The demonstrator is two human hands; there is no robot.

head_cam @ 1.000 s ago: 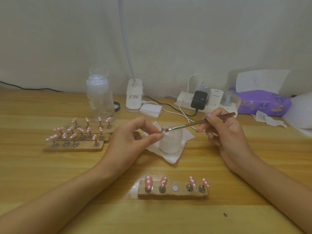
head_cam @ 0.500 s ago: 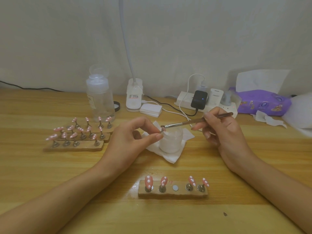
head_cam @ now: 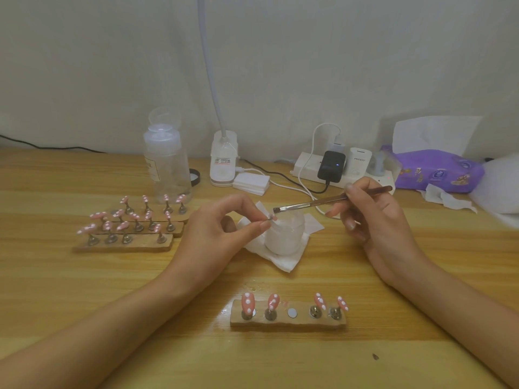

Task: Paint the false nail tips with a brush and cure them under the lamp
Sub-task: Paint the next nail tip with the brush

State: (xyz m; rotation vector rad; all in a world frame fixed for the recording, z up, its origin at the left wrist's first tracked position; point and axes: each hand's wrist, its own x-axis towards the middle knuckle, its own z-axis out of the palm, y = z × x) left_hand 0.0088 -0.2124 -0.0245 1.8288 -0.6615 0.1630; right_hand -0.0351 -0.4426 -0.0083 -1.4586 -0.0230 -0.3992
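1. Pinching a small nail tip (head_cam: 271,218) between thumb and forefinger, our left hand (head_cam: 222,228) holds it just above the jar (head_cam: 285,234).
2. Our right hand (head_cam: 373,217) grips the brush (head_cam: 323,201) like a pen, curled round the handle. The bristles sit just beside the tip, and we cannot tell whether they touch.
3. The jar stands on a tissue (head_cam: 283,262). We judge that a slip of either hand could knock it over.
4. The near holder (head_cam: 288,322) carries four painted tips and one bare magnet (head_cam: 292,313), likely this tip's place.
5. The pinch is slight, so brush pressure might flick the tip loose. Wet paint may also smear onto our skin.
6. The lamp (head_cam: 223,161) stands at the back, and we judge this tip not yet cured.
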